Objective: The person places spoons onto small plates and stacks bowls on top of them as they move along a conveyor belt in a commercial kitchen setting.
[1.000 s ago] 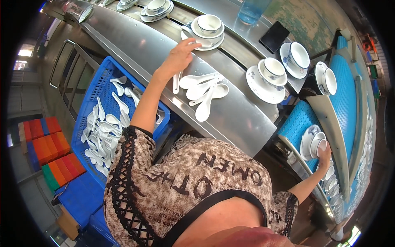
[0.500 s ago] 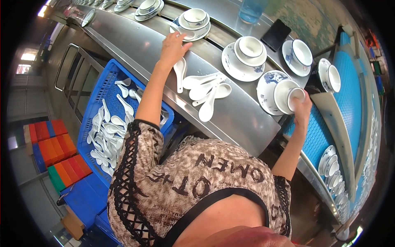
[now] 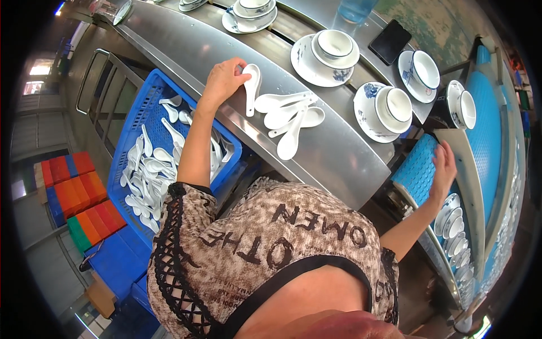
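My left hand (image 3: 224, 82) is over the steel counter, its curled fingertips on the bowl edge of a white soup spoon (image 3: 252, 90), whose handle points toward me. Just right of it lies a loose fan of several white spoons (image 3: 291, 116). My right hand (image 3: 444, 169) is empty, fingers stretched out, over the blue conveyor belt at the right. Closest to that hand on the counter side is a stack of saucer, bowl and cup (image 3: 389, 113) with blue patterns. Another such stack (image 3: 333, 51) stands farther back, and a third (image 3: 250, 17) beyond it.
A blue basket (image 3: 127, 130) full of white spoons stands left of the counter. A black phone (image 3: 390, 42) and a blue-tinted container (image 3: 357, 10) lie beyond the stacks. More dishes (image 3: 451, 220) line the belt at right. Coloured crates (image 3: 79, 186) stand at far left.
My right hand has let go of the cup and moved right over the belt. My left hand has drawn back from the far stack to the spoon. The far stacks have shifted away to the left.
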Demonstrator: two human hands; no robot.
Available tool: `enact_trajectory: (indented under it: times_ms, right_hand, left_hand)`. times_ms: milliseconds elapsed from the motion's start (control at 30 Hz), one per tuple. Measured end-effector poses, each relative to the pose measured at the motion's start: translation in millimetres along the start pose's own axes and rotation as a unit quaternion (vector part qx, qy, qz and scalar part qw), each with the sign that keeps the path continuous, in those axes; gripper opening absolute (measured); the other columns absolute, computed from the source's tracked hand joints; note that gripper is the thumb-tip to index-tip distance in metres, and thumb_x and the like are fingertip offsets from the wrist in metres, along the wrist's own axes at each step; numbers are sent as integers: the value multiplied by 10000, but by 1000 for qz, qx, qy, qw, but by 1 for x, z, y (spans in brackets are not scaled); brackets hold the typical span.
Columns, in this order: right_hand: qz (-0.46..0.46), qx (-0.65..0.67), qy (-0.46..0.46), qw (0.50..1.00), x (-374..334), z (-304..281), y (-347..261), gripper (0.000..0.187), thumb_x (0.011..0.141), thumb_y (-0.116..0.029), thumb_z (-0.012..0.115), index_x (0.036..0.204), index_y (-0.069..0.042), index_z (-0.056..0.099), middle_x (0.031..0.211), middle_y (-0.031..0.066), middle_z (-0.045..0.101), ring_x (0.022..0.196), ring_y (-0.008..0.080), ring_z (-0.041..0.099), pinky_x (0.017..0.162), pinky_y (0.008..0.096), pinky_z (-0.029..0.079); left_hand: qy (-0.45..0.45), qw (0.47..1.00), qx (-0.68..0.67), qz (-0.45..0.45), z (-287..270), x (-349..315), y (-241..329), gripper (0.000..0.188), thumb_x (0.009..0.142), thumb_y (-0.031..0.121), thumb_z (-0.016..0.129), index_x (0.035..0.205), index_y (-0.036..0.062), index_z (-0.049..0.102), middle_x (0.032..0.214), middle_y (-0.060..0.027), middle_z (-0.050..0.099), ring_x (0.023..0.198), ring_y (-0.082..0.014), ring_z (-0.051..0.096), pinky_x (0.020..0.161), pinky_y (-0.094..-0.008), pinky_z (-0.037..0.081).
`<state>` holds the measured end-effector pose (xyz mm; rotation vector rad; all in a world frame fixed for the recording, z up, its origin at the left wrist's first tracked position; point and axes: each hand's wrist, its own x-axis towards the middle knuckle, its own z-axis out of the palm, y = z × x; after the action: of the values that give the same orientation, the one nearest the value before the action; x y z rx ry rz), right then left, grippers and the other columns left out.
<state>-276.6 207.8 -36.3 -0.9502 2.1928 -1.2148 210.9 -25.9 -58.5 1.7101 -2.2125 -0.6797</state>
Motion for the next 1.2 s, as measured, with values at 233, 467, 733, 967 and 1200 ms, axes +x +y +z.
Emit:
enact_trajectory:
  times_ms: [233,467,733,967,1200]
  right_hand:
    - [-80,-444,218,866,-8,-109,57,408,710,0,457,1101,-55,558,1082,204,548,1020,354,515,908,399,384]
    - [118,-365,122,916,-16,-208,146,460,707,-68,439,1152,-42,550,1082,216,573,1028,338,531,929,359,370]
    - [103,-260,23,960,-18,-184,128,316,825,-73,439,1103,10,563,998,146,611,944,221,563,845,315,412]
    - [62,43,33,997,-37,-52,53,407,749,-74,576,1142,19,524,983,80,601,884,141,558,793,260,433]
    - [-15,6,-48,999,-9,37,1,374,718,-54,502,1077,41,544,951,125,611,860,182,567,784,286,437]
  left_hand:
    - [45,978,-189,-74,31,48,5,270,750,182,615,971,29,601,734,-103,641,657,-218,619,605,-320,466]
    - [-119,978,-161,64,20,17,59,438,708,322,696,995,4,603,700,-105,622,642,-184,602,591,-288,461]
    - [-100,967,54,230,34,-63,85,643,591,342,748,1121,67,509,924,-125,495,907,-298,443,805,-366,368]
    - [-158,976,-12,150,42,-70,101,386,662,174,632,990,17,500,883,-196,534,873,-361,485,778,-407,400]
    - [-161,985,36,46,38,-70,116,384,700,153,567,1034,-12,472,924,-208,555,897,-383,505,789,-420,406]
